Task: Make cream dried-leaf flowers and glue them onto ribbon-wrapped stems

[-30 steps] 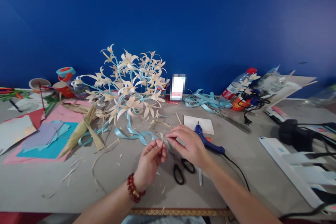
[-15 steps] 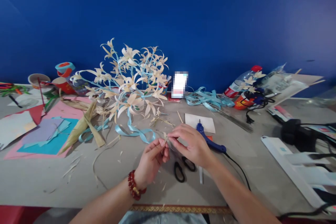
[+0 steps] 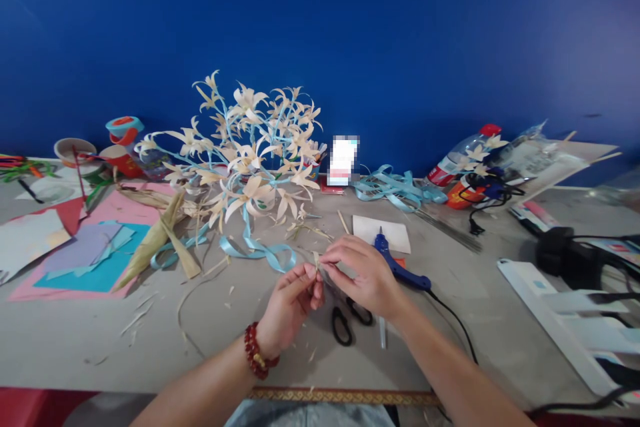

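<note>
Over the bench (image 3: 150, 360), a pale strip (image 3: 316, 259) is pinched in the closed grip of the left hand (image 3: 289, 307). Right hand (image 3: 367, 278) is held close alongside; whether the strip is gripped there cannot be told. Hardly any shift is seen since a second ago.

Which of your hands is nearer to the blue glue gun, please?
The right hand is nearer, just left of the glue gun; the left hand is farther left, beyond the right hand.
</note>
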`<state>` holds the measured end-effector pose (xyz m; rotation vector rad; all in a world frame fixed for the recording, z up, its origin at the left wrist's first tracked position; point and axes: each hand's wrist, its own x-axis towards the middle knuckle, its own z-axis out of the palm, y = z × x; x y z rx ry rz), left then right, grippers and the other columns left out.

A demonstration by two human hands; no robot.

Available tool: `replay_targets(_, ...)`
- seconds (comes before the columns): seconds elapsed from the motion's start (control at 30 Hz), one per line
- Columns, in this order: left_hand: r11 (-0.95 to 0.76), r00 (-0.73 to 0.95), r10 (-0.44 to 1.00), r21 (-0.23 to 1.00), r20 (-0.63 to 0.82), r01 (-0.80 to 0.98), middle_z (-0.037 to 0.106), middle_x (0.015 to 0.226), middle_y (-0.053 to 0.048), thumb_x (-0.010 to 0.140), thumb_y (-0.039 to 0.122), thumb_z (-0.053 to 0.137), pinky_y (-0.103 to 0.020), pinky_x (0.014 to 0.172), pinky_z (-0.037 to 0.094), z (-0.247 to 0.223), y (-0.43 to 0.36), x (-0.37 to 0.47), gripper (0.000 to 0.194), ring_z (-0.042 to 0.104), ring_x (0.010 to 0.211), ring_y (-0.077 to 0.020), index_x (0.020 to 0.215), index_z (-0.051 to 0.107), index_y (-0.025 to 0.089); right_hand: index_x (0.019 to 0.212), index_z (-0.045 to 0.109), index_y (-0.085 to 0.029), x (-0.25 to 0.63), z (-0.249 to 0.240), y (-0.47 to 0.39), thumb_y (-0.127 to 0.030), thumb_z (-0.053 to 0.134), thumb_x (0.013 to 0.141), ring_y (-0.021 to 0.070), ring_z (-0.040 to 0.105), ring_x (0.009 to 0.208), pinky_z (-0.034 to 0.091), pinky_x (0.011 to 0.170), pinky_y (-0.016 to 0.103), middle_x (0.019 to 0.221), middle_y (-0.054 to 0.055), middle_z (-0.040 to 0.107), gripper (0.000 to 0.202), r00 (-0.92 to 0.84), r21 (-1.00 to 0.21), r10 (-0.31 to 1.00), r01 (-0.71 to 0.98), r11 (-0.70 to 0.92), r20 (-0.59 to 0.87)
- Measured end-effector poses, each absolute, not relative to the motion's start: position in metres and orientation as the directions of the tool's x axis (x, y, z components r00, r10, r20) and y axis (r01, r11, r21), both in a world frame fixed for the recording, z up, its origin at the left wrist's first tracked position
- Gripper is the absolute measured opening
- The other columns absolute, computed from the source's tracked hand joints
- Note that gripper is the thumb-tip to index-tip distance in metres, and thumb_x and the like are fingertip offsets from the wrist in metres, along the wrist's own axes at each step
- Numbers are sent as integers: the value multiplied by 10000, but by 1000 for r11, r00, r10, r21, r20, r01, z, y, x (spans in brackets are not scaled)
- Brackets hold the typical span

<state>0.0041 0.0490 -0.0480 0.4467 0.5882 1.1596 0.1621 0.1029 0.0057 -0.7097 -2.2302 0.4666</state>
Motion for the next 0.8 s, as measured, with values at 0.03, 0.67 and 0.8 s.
replay_targets(0.03, 343, 280, 939, 608, -200, -715, 551, 606, 3, 875, 227, 602, -228, 552, 334, -48, 49, 4, 166, 452, 507, -78, 755, 618, 114, 917, 642, -211, 162, 6, 103, -135, 559, 898, 199, 602, 842, 483, 757, 329, 858, 56, 667, 113, -574, -514, 614, 351, 783, 542)
replay_targets(0.67, 350, 274, 937, 610, -217, -711, 560, 605, 3, 870, 231, 619, -225, 552, 341, -47, 48, 4, 156, 460, 503, -76, 764, 629, 118, 907, 636, -210, 160, 3, 104, -140, 566, 891, 198, 609, 838, 494, 753, 330, 867, 55, 672, 101, -558, -501, 624, 379, 778, 547)
replay_targets(0.8, 352, 278, 936, 620, -217, -701, 553, 593, 8, 864, 241, 628, -229, 555, 343, -48, 48, 5, 164, 451, 493, -75, 755, 628, 119, 909, 637, -213, 161, 3, 104, -139, 564, 893, 202, 608, 842, 495, 757, 334, 863, 56, 673, 106, -563, -497, 622, 380, 780, 544)
